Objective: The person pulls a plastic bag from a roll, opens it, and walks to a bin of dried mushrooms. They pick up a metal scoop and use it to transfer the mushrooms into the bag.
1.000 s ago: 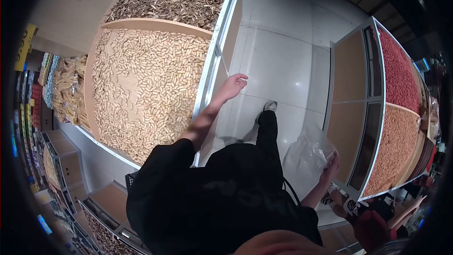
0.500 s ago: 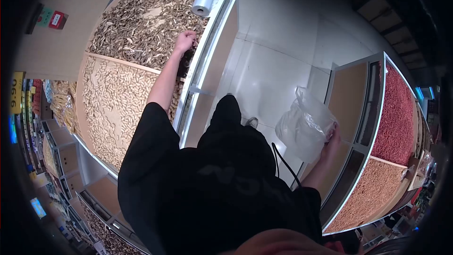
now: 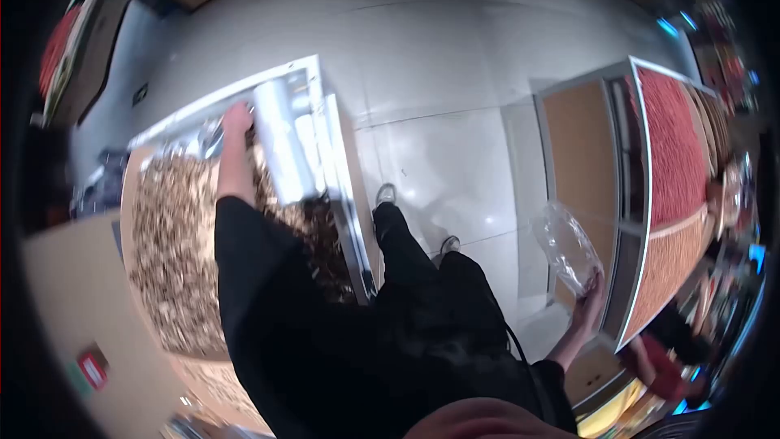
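Now your left hand (image 3: 237, 119) is at the metal scoop (image 3: 211, 138) beside the bag roll (image 3: 284, 146) (grip too blurred to tell); take its handle firmly. Your right hand (image 3: 589, 306) clutches the clear bag (image 3: 566, 248).

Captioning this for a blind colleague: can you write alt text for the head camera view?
A person in black stretches the left hand to the far end of a bin of dried goods, beside a roll of bags. The right hand holds a clear plastic bag; the picture is blurred.
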Demonstrator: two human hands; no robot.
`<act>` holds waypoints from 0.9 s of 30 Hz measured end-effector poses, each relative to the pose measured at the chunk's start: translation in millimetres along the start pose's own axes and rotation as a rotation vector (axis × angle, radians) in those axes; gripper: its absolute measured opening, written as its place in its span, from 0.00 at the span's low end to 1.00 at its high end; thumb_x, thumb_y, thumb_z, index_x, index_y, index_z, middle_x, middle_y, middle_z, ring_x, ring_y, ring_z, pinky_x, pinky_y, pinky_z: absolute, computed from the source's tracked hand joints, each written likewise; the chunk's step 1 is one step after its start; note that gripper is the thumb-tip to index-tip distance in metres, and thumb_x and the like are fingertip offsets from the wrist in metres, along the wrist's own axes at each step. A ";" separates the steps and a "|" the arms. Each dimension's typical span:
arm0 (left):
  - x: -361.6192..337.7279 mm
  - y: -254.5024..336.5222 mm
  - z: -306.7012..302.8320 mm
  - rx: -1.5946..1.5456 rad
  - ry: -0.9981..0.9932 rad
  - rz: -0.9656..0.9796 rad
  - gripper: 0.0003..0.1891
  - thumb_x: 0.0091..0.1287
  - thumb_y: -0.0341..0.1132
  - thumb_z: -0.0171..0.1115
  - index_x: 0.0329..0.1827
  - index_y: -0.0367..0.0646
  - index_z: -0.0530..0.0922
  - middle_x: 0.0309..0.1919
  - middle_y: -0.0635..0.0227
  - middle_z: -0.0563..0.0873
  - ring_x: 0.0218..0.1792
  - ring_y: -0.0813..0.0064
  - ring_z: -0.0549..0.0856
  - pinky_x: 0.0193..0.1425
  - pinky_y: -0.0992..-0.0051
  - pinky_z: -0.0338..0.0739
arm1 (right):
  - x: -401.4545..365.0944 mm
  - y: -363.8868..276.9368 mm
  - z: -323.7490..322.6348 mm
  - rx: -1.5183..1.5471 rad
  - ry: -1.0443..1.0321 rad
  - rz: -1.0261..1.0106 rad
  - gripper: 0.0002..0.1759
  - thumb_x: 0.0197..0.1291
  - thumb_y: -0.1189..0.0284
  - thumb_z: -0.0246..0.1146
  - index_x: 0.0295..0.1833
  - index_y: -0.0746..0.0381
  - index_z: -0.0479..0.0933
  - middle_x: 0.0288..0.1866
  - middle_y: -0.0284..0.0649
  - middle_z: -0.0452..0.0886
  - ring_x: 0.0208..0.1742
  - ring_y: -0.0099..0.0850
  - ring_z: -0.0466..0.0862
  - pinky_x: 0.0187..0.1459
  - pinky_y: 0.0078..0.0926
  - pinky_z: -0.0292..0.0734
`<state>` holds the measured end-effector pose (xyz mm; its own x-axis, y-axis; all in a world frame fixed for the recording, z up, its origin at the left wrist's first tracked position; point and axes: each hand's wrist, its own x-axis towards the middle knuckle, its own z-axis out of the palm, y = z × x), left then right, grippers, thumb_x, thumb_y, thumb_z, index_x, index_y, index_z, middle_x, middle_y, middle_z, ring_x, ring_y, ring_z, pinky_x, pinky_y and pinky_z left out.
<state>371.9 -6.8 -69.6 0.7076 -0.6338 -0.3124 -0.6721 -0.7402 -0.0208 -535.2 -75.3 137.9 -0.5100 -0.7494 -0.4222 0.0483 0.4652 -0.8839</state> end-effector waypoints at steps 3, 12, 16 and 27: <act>60.6 -27.0 45.6 -0.133 -0.198 0.299 0.25 0.65 0.48 0.54 0.61 0.43 0.74 0.56 0.51 0.80 0.58 0.54 0.78 0.61 0.61 0.73 | -18.5 -6.3 19.8 -0.108 -0.043 0.022 0.17 0.70 0.64 0.54 0.52 0.65 0.77 0.28 0.23 0.70 0.24 0.11 0.64 0.24 0.10 0.58; 1.0 22.1 -23.1 0.333 -0.094 0.272 0.15 0.64 0.42 0.56 0.47 0.42 0.80 0.43 0.52 0.85 0.47 0.53 0.84 0.52 0.56 0.77 | -47.0 -26.8 53.4 -0.143 0.028 0.075 0.14 0.65 0.59 0.56 0.45 0.55 0.82 0.26 0.24 0.72 0.22 0.15 0.68 0.24 0.15 0.58; -22.7 11.2 -43.4 0.433 0.136 0.305 0.13 0.62 0.40 0.64 0.41 0.39 0.77 0.38 0.54 0.85 0.42 0.55 0.85 0.49 0.61 0.79 | -46.8 -14.2 32.1 -0.071 0.054 0.085 0.13 0.65 0.61 0.55 0.43 0.54 0.82 0.26 0.24 0.74 0.22 0.15 0.70 0.24 0.16 0.61; -130.9 41.1 -158.2 0.144 0.569 0.452 0.16 0.66 0.42 0.60 0.42 0.35 0.76 0.32 0.53 0.83 0.32 0.56 0.83 0.37 0.63 0.78 | -46.7 3.2 15.7 0.017 0.133 0.167 0.12 0.63 0.61 0.57 0.42 0.53 0.82 0.25 0.23 0.74 0.23 0.16 0.70 0.25 0.17 0.61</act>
<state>286.1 10.2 120.6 0.3323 -0.9172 0.2199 -0.9191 -0.3672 -0.1429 -497.7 -46.2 151.6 -0.6026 -0.5934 -0.5336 0.1553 0.5686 -0.8078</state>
